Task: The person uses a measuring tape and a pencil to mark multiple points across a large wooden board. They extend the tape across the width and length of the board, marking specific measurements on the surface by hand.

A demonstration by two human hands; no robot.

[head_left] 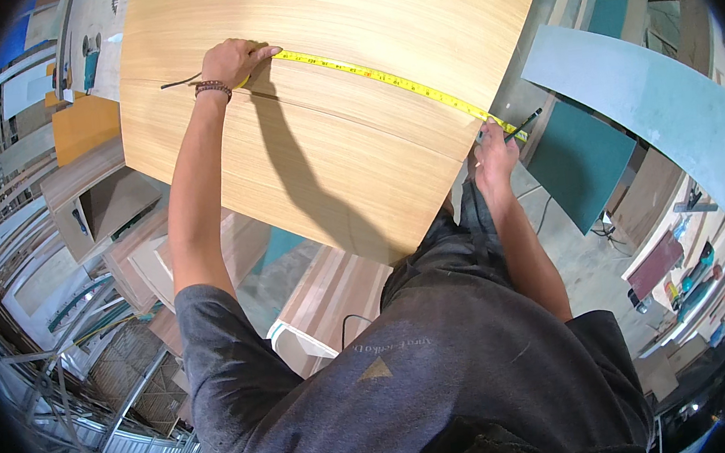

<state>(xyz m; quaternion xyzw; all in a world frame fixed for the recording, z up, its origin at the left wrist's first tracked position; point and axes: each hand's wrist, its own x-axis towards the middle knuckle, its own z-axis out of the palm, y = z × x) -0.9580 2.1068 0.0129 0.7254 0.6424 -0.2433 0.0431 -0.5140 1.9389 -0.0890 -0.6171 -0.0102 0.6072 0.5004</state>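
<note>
A yellow tape measure (375, 74) stretches across a large light wood-grain panel (330, 152). At its left end my left hand (236, 62) is closed on it; the case is mostly hidden under the fingers, and a dark strap (181, 82) sticks out beside the wrist. By the panel's right edge, my right hand (496, 159) pinches the tape near its other end, which reaches past that edge. A dark pencil (524, 124) also pokes out of my right hand. A thin seam runs along the panel just below the tape.
Right of the panel lie a dark green board (581, 164) and a curved pale blue sheet (635, 90). Wooden boxes (101, 197) and stacked boards stand at the left. Farther right are power tools (695, 284) and a cable on the floor. A striped wooden piece (330, 294) sits near my body.
</note>
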